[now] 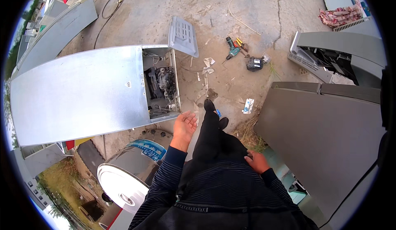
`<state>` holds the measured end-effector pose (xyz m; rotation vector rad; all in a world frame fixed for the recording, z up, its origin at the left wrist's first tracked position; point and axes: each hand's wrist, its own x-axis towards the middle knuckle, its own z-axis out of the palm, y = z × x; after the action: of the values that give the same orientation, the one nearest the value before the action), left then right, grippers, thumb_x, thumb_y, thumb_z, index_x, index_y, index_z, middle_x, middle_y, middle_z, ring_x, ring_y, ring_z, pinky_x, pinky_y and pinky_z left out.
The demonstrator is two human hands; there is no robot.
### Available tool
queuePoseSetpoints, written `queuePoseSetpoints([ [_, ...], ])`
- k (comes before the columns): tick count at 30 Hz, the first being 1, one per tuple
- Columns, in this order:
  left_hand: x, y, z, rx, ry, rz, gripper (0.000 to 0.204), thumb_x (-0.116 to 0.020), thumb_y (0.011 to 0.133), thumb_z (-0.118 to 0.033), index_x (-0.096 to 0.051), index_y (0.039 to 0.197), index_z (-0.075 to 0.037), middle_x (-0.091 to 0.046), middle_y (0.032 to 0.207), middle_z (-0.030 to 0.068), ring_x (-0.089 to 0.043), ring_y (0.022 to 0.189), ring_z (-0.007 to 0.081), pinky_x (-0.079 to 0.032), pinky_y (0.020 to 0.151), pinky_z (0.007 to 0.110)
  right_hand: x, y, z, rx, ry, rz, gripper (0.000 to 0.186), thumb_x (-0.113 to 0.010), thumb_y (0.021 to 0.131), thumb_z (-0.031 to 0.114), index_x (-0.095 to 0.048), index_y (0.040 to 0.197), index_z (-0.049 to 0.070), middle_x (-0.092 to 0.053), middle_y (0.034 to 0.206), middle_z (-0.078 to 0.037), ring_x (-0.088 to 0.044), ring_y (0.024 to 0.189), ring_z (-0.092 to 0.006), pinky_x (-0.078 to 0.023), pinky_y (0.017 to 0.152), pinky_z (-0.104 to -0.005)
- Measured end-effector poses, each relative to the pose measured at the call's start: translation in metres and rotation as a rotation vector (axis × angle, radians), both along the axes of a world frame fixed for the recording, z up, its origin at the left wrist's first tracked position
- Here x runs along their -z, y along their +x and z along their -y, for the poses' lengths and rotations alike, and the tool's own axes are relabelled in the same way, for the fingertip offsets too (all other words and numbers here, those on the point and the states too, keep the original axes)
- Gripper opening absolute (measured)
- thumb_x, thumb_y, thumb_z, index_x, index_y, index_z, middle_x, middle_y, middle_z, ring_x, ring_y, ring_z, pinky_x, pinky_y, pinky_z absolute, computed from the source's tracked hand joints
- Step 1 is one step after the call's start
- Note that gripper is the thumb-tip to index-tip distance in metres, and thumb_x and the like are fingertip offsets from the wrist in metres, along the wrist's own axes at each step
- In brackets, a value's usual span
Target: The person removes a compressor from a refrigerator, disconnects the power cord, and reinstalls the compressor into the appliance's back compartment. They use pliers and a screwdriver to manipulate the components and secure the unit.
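My left hand (185, 129), palm up with loosely bent fingers, is empty, just beside the lower corner of a silver appliance (78, 93) lying down. Its open end compartment holds a dark compressor (165, 81) with wiring; a perforated grey panel (182, 36) stands at its top corner. My right hand (256, 162) hangs by my right thigh, empty with fingers loosely bent. A teal cordless drill (232, 50), yellow-handled tools (239, 42) and a black component (254, 65) lie on the concrete beyond my feet.
A large grey appliance (317, 135) is close on my right, another open one (338, 44) behind it. A steel drum (123, 172) with a white top is at lower left. Cables (111, 11), a small card (248, 106) and metal panels (57, 32) lie around.
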<state>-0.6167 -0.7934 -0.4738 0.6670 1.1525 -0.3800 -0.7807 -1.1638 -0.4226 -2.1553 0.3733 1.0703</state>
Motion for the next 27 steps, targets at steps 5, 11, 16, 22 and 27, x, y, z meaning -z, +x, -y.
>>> queuePoseSetpoints([
  [5, 0.018, -0.049, -0.032, -0.177, 0.004, -0.11, 0.034, -0.054, 0.099, -0.026, -0.062, 0.125, -0.005, -0.069, 0.102, 0.0083, -0.065, 0.085, 0.0215, -0.055, 0.075, 0.034, 0.003, 0.126, 0.0, -0.051, 0.035, 0.079, 0.046, -0.07, 0.094, 0.027, -0.065, 0.128, -0.003, -0.075, 0.11, -0.023, -0.072, 0.102, -0.0386, -0.055, 0.092, -0.0454],
  [11, 0.006, -0.029, -0.017, -0.119, -0.046, -0.056, 0.037, -0.052, 0.102, -0.028, -0.061, 0.127, -0.003, -0.072, 0.107, 0.0104, -0.067, 0.088, 0.0217, -0.055, 0.078, 0.034, -0.003, 0.25, -0.006, -0.27, -0.086, 0.236, 0.043, -0.071, 0.093, 0.027, -0.067, 0.125, -0.002, -0.074, 0.105, -0.025, -0.071, 0.099, -0.0409, -0.055, 0.089, -0.0461],
  [16, -0.006, 0.007, -0.007, -0.132, 0.018, 0.0, 0.038, -0.05, 0.105, -0.031, -0.061, 0.13, -0.004, -0.072, 0.108, 0.009, -0.068, 0.091, 0.0197, -0.055, 0.081, 0.033, 0.015, 0.305, -0.028, -0.5, -0.046, 0.183, 0.044, -0.071, 0.093, 0.028, -0.066, 0.124, -0.002, -0.073, 0.106, -0.025, -0.07, 0.099, -0.0413, -0.055, 0.088, -0.047],
  [22, 0.045, 0.009, -0.001, -0.266, 0.135, -0.042, 0.039, -0.051, 0.106, -0.033, -0.062, 0.129, -0.004, -0.072, 0.106, 0.0076, -0.068, 0.09, 0.0176, -0.054, 0.08, 0.031, 0.111, 0.345, -0.041, -0.812, 0.117, 0.076, 0.043, -0.069, 0.096, 0.029, -0.066, 0.126, -0.002, -0.073, 0.104, -0.024, -0.067, 0.106, -0.0427, -0.053, 0.093, -0.0493],
  [27, 0.164, 0.011, 0.033, -0.299, 0.215, -0.185, 0.036, -0.054, 0.104, -0.034, -0.064, 0.126, -0.006, -0.073, 0.1, 0.0056, -0.068, 0.085, 0.0151, -0.053, 0.077, 0.029, 0.271, 0.396, -0.044, -1.12, 0.094, -0.095, 0.041, -0.068, 0.095, 0.032, -0.068, 0.124, 0.003, -0.073, 0.107, -0.024, -0.068, 0.105, -0.0425, -0.053, 0.093, -0.0515],
])
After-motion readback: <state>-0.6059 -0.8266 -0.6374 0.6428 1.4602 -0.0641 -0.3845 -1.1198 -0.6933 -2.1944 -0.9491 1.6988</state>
